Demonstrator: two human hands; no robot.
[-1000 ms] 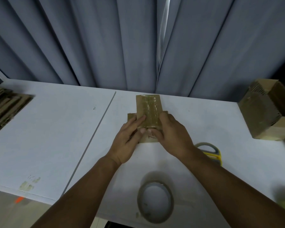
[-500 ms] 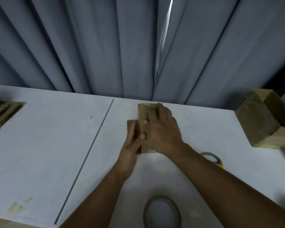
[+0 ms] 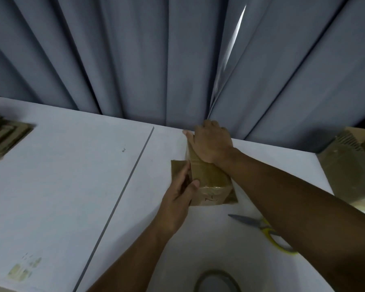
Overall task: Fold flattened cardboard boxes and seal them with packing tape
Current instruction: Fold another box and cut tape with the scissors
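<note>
The right hand (image 3: 212,142) covers the far end of the box (image 3: 209,180). The tape roll (image 3: 216,281) is cut off by the bottom edge. The right arm hides part of the scissors' (image 3: 261,226) handles. Stacked cardboard (image 3: 4,133) runs off the left edge, another carton (image 3: 350,167) off the right.

A single wide-angle view looked forward and down from the person's head, close over the white bench (image 3: 57,186). It faced the grey curtain (image 3: 135,60) hanging along the far edge, which filled the upper half of the frame. Both forearms entered from the bottom edge and reached away from the lens toward the middle of the frame. The bench ran out of frame left, right and below. No second view overlapped it.
</note>
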